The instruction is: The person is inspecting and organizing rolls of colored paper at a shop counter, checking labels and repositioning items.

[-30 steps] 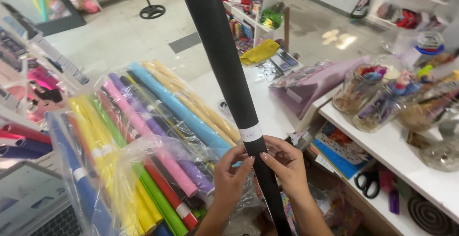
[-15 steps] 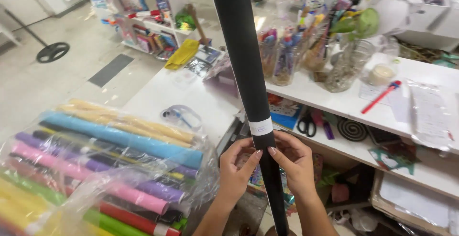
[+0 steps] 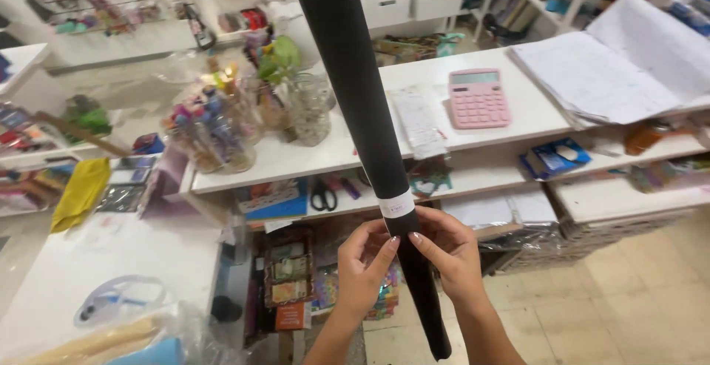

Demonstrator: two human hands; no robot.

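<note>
Head view: a black paper roll (image 3: pixel 355 106) stands near upright in front of the counter (image 3: pixel 518 124), leaning slightly left at the top and tapering downward. A white sticker (image 3: pixel 396 204) bands it low down. The left hand (image 3: pixel 362 265) and right hand (image 3: pixel 447 250) both pinch the roll with their fingertips just beneath that sticker. The roll looks light, fairly stiff but easily creased; holding at the banded section seems soundest. A pink calculator (image 3: pixel 478 99) lies on the counter.

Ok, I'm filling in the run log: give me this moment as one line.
left hand: gripping black paper roll | right hand: gripping same roll under white tape band | roll: tilted, above white counter | nearby: pink calculator
</note>
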